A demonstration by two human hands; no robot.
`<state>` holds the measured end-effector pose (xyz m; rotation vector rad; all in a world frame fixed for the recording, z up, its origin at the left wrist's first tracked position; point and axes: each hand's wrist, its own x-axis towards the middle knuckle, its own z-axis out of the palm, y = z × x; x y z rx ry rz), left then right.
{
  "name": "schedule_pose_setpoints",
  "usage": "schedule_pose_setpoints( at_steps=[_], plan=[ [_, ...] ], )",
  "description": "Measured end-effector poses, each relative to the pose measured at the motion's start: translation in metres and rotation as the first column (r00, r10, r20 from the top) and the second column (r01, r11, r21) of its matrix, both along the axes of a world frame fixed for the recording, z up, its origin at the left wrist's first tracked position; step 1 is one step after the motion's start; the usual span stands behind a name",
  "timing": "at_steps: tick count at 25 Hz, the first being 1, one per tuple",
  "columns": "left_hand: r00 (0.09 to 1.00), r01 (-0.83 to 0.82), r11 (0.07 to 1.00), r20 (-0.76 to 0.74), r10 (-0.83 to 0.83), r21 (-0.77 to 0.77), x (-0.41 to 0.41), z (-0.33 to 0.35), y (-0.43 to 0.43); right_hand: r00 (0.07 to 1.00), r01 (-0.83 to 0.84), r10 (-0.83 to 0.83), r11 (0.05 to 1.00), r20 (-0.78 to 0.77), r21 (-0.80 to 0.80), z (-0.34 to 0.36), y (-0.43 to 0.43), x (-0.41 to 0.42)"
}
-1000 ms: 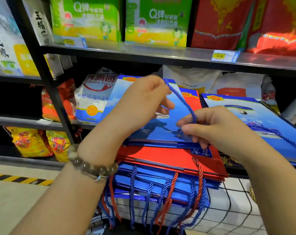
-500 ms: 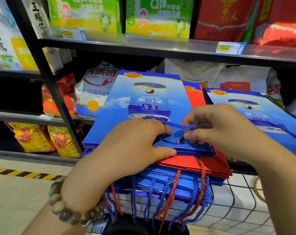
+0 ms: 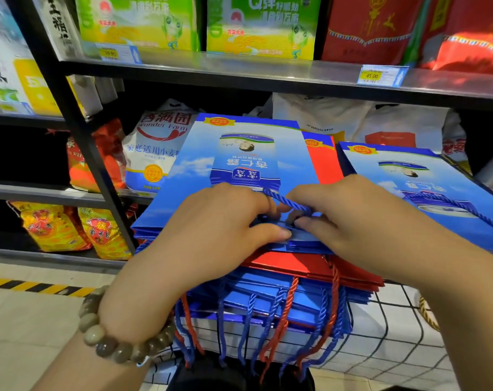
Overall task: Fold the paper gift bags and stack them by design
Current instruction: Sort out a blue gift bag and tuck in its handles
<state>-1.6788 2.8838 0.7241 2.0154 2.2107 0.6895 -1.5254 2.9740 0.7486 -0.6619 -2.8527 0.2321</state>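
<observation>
A flattened blue gift bag point(image 3: 245, 153) with a drink-can print lies on top of a stack of red bags point(image 3: 310, 266) and blue bags point(image 3: 268, 300), whose rope handles hang over the front. My left hand point(image 3: 211, 230) presses on the blue bag's near edge. My right hand point(image 3: 349, 218) pinches the bag's blue rope handle point(image 3: 285, 201), which lies across the bag between both hands. A second blue bag point(image 3: 417, 179) of the same design lies flat to the right, its rope handle resting on it.
The stack rests on a surface with a white, black-grid cloth point(image 3: 381, 334). Behind it stand dark metal shelves point(image 3: 239, 71) with flour sacks point(image 3: 157, 153), green boxes, red packages and white bags. A shelf post point(image 3: 78, 131) rises at the left. Floor with yellow-black tape lies at the lower left.
My left hand came down from holding the rope handle up and now presses the blue bag flat. The handle has dropped onto the bag and the bag's printed face is uncovered.
</observation>
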Motion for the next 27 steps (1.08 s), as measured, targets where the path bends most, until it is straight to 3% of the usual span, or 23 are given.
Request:
schedule_pose_setpoints(
  at_steps=[3,7,12,15,21,24,27],
  plan=[
    [0.999,0.003,1.000,-0.045,-0.002,0.007,-0.001,0.004,0.001,0.995,-0.048,0.054,0.997,0.089,-0.060,-0.002,-0.004,0.007],
    [0.996,-0.057,0.997,-0.071,0.060,0.044,0.004,0.010,0.004,0.996,-0.075,0.081,0.990,0.045,-0.117,-0.012,0.007,0.011],
    [0.962,-0.179,0.932,-0.142,0.233,0.315,0.022,-0.002,-0.020,0.998,-0.063,0.060,0.979,-0.018,-0.195,-0.021,0.016,0.009],
    [0.920,-0.182,0.938,-0.287,0.269,0.297,0.030,-0.021,-0.011,0.997,-0.061,0.050,0.976,-0.054,-0.211,-0.022,0.019,0.008],
    [0.884,-0.192,0.941,-0.366,0.289,0.279,0.041,-0.024,0.005,0.977,-0.039,-0.019,0.964,-0.212,-0.262,-0.033,0.012,0.007],
    [0.904,-0.143,0.948,-0.353,0.241,0.283,0.043,-0.025,0.006,0.950,0.010,-0.096,0.961,-0.297,-0.277,-0.041,0.010,0.006],
    [0.955,-0.042,0.981,-0.280,0.095,0.190,0.039,-0.026,-0.003,0.905,0.068,-0.173,0.960,-0.387,-0.271,-0.049,0.008,0.009]
  ],
)
